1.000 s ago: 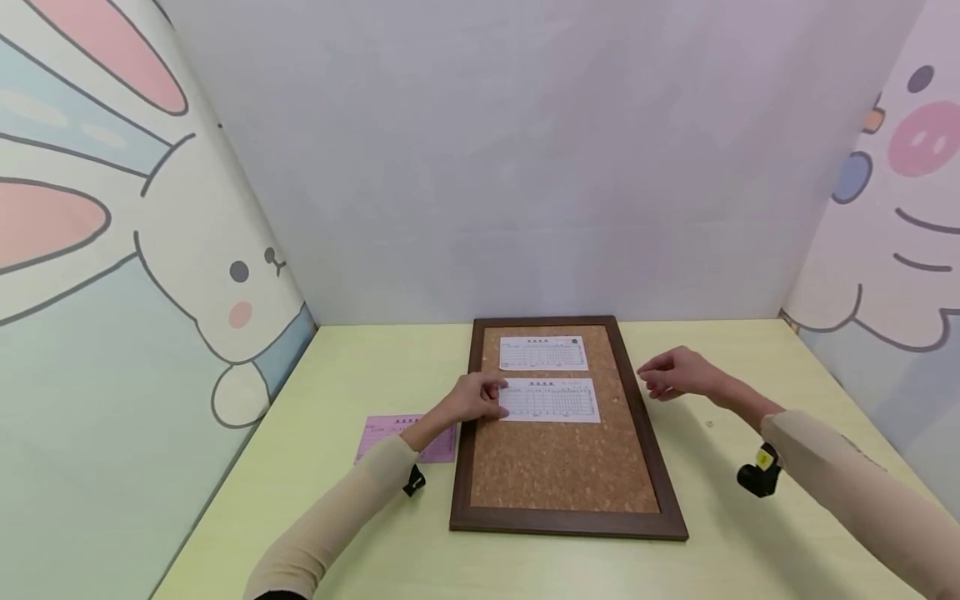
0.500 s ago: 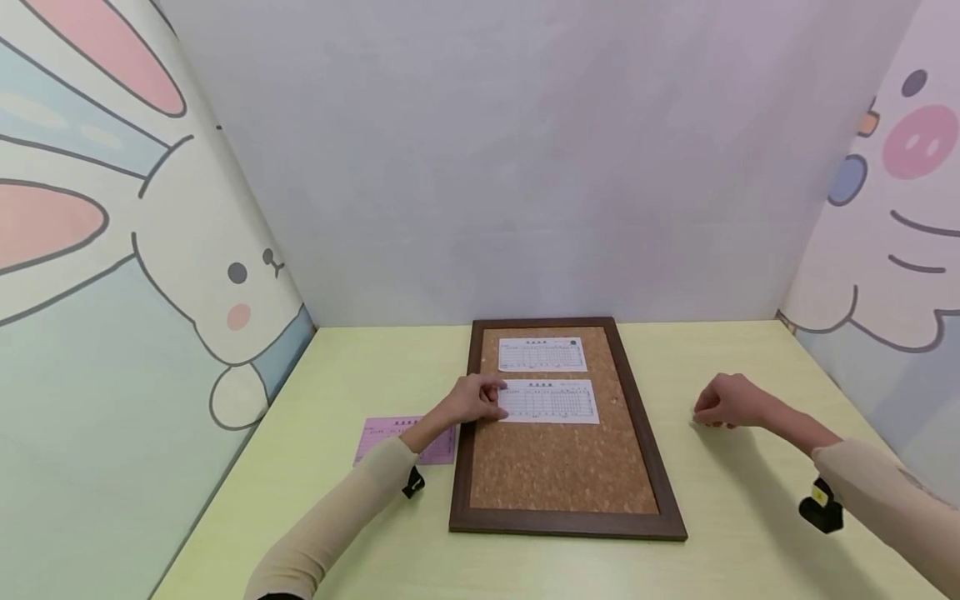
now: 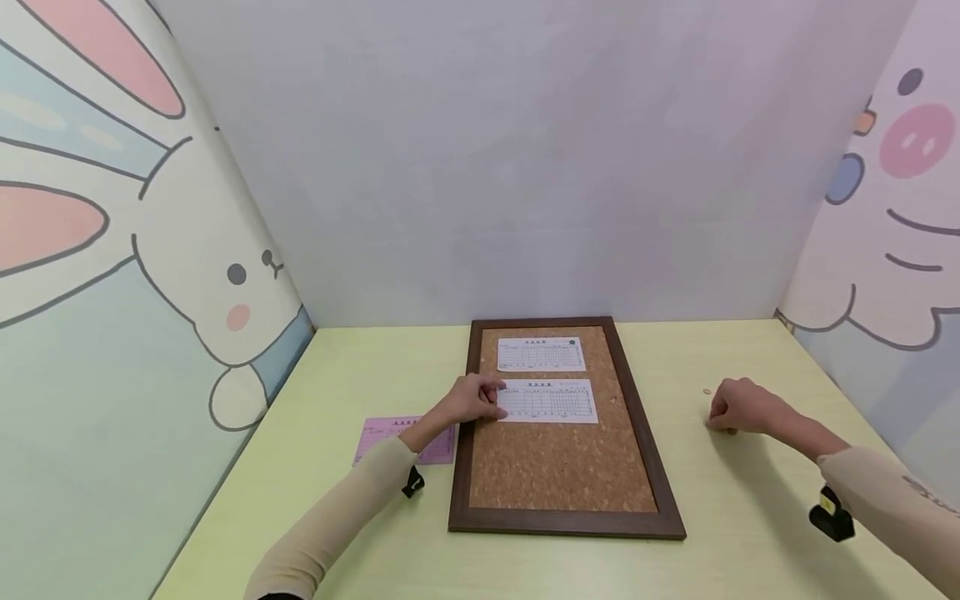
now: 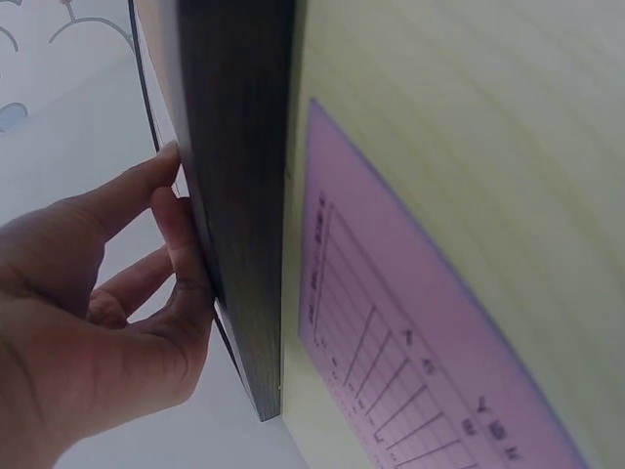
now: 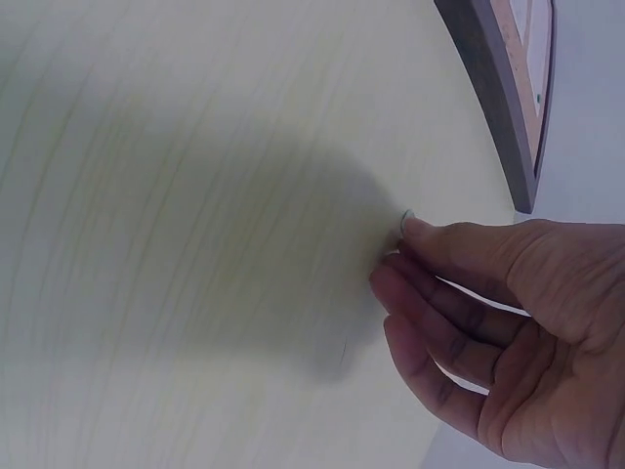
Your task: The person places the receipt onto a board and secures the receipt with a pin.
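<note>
- A person in beige sleeves works at a pale yellow-green table (image 3: 360, 367), both hands low over its top.
- The left hand (image 3: 468, 400) rests on the left edge of a cork board (image 3: 558, 462) with a dark wooden frame, its fingers lying on the left end of the lower white slip (image 3: 551, 401).
- In the left wrist view, that hand (image 4: 93, 322) is loosely curved against the frame's inner side, fingers relaxed rather than clenched; it grips nothing.
- An upper white slip (image 3: 542, 354), also printed with a grid, lies on the cork just behind the lower one, the two lying apart by a thin strip of cork.
- A pink slip (image 3: 375, 435) lies flat on the table just left of the board, partly under the left forearm; the left wrist view shows it (image 4: 410, 342) just beside the frame.
- The right hand (image 3: 738, 407) sits on the table well to the right of the board, fingers curled downward.
- In the right wrist view, the right hand's fingertips (image 5: 415, 232) pinch a small pale thumbtack (image 5: 404, 221) against the tabletop.
- Another tiny tack (image 3: 707, 392) lies on the table just left of that hand.
- Cartoon panels, a rabbit (image 3: 225, 292) on the left, wall in the table.
</note>
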{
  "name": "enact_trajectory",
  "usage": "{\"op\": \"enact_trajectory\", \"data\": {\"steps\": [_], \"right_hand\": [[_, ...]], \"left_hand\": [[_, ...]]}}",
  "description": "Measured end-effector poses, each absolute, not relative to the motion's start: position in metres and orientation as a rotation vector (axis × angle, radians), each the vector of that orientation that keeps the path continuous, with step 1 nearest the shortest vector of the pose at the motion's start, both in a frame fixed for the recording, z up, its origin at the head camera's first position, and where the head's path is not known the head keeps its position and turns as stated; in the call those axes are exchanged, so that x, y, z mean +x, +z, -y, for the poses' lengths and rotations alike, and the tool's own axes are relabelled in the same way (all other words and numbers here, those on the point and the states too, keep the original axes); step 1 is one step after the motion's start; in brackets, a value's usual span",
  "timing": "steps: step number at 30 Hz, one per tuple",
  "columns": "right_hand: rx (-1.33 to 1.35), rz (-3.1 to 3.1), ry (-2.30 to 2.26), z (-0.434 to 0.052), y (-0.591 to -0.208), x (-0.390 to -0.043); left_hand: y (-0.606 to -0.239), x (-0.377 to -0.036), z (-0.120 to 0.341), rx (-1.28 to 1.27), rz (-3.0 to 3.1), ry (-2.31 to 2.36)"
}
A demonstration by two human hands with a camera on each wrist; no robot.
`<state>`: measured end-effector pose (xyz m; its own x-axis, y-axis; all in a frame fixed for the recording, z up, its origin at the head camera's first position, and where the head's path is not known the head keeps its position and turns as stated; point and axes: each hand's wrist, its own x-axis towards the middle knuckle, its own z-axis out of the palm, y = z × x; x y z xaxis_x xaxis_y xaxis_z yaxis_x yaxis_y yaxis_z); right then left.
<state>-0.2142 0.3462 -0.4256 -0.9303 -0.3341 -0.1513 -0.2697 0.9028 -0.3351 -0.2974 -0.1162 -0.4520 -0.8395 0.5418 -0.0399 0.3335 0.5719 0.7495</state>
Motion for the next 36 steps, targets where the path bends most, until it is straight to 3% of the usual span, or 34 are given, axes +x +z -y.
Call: {"op": "enact_trajectory", "data": {"steps": [22, 36], "right_hand": [[-0.545, -2.91, -0.543, -0.339, -0.43, -0.22], [-0.575, -2.957, -0.916, -0.243, -0.433, -0.242]], "left_hand": [[-0.454, -0.301, 0.117, 0.68, -2.53, 1.148], [-0.457, -0.299, 0.116, 0.654, -2.532, 1.139]]}}
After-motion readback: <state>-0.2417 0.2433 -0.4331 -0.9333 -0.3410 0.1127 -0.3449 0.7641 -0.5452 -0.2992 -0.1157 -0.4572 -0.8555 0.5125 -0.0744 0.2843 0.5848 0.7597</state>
